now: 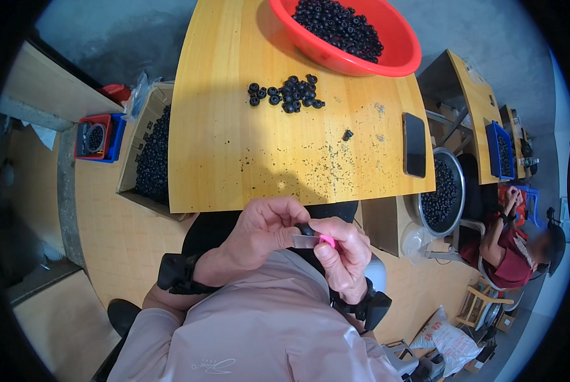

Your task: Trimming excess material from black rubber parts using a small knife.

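Observation:
Just off the near edge of the wooden table [218, 162], in front of my body, both hands are closed and close together. My left hand [262, 230] pinches a small black round part [304, 228] between thumb and fingers. In my right hand [346, 251] is a small flat blade [305, 241] with a bright pink grip, lying against the black part. Fingers hide some of both. On the table lie a loose pile of black ring-like parts [291, 93], one single part [348, 135] and scattered dark crumbs.
A red basin [406, 54] of black parts stands at the table's far edge. A phone [415, 145] lies at the right. Boxes flank the table: a carton [130, 153] at left, a metal bowl [461, 184] at right. Another person [504, 254] sits farther right.

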A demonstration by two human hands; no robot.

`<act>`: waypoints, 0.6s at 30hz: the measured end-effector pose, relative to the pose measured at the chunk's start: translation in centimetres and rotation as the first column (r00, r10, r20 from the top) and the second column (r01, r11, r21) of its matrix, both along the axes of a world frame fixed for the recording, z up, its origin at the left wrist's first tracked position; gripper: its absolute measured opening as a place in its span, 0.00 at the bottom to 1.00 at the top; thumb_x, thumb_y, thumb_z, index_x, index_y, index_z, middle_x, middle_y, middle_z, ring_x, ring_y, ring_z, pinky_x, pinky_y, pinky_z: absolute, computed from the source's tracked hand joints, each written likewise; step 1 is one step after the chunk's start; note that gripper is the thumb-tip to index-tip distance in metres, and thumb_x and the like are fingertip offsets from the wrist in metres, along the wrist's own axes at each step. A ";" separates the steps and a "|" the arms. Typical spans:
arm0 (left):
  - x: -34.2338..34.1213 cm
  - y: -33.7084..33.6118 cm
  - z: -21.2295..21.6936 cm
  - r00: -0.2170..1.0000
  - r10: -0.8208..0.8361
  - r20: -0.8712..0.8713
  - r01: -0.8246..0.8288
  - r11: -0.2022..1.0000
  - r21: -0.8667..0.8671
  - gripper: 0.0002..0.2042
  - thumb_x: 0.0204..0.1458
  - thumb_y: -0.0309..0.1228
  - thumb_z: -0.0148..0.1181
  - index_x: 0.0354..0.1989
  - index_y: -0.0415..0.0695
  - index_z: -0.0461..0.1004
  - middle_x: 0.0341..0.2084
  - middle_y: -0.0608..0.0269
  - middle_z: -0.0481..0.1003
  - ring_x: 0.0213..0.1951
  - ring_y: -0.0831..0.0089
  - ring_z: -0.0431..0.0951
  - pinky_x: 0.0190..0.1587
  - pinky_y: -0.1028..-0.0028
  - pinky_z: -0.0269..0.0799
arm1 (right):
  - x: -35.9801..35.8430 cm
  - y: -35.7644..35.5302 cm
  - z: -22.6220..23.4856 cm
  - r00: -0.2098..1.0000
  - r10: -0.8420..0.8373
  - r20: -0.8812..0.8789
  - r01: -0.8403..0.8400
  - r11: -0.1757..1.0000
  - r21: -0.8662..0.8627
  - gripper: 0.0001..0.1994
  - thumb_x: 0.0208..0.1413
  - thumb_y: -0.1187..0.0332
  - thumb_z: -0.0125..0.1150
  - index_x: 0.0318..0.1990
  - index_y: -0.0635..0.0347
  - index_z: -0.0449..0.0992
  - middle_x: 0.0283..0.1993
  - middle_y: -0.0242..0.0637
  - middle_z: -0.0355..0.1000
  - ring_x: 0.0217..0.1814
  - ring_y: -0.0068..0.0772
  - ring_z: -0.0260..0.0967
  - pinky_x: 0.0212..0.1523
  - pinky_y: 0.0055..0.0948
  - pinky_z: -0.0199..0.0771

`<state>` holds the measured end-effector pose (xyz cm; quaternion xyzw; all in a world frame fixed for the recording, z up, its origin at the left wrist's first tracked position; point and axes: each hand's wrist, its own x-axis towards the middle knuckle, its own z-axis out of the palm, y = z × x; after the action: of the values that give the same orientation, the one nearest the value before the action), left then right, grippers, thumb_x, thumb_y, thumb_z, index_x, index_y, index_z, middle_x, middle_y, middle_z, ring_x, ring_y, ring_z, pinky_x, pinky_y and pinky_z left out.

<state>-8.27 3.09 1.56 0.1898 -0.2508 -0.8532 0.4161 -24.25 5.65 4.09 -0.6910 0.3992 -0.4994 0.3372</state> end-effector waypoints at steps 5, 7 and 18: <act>0.2 0.0 0.2 0.997 -0.001 0.075 0.005 0.999 -0.050 0.07 0.45 0.26 0.59 0.30 0.36 0.69 0.25 0.66 0.70 0.27 0.83 0.69 0.30 0.85 0.63 | 0.0 0.0 0.4 1.000 0.014 0.012 -0.014 1.000 0.017 0.10 0.49 0.73 0.55 0.38 0.69 0.70 0.22 0.41 0.68 0.17 0.31 0.62 0.20 0.24 0.62; 0.4 0.3 1.0 0.992 -0.013 0.123 0.022 0.997 -0.078 0.07 0.45 0.25 0.59 0.29 0.36 0.68 0.24 0.66 0.70 0.27 0.83 0.68 0.30 0.84 0.63 | -0.2 0.0 -0.1 0.993 -0.084 -0.078 0.087 0.996 0.032 0.09 0.49 0.72 0.54 0.38 0.67 0.70 0.21 0.41 0.67 0.17 0.31 0.62 0.20 0.25 0.62; 0.8 0.2 -0.1 1.000 -0.022 0.004 0.022 1.000 0.014 0.08 0.44 0.28 0.62 0.28 0.37 0.70 0.22 0.66 0.70 0.25 0.83 0.67 0.29 0.83 0.63 | -1.2 -0.5 -2.2 0.910 -0.070 0.409 -0.085 0.934 0.347 0.11 0.51 0.73 0.55 0.42 0.65 0.69 0.32 0.29 0.67 0.29 0.15 0.59 0.33 0.15 0.60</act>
<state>-7.51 3.26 1.51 0.1917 -0.2479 -0.8590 0.4049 -25.40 5.12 1.93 -0.4976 0.3997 -0.5524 0.5362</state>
